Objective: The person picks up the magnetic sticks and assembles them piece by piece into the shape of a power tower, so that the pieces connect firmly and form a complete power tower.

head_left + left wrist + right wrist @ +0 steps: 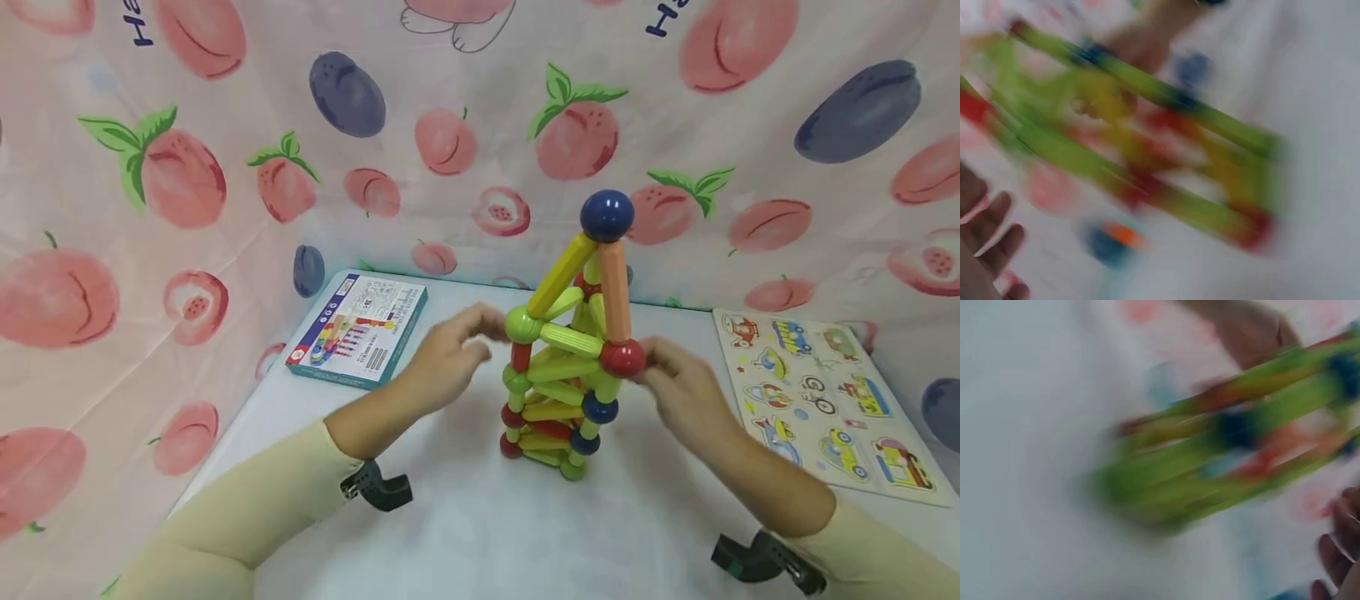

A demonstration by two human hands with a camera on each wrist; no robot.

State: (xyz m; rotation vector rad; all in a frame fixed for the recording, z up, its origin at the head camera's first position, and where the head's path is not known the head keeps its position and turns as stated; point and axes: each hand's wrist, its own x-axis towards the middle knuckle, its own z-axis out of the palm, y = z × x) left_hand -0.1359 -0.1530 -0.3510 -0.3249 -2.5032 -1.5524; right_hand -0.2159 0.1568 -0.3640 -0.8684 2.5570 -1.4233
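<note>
A tall tower of coloured rods and balls (557,367) stands upright on the white table. A blue ball (607,216) tops it, above a yellow rod (561,273) and an orange rod (615,292). My left hand (444,358) is at its left, index fingertip right by the upper green ball (522,325); the left wrist view shows its fingers (999,240) spread loosely beside the blurred tower (1072,153). On the other side, my right hand (686,387) has its fingertips at the red ball (622,358). Its fingers (1335,550) look relaxed in the right wrist view.
A flat boxed toy set (358,327) lies at the back left. At the right is a board with vehicle pictures (825,400). Fruit-printed cloth (465,92) hangs behind the table. Dark camera mounts (378,486) sit at both wrists.
</note>
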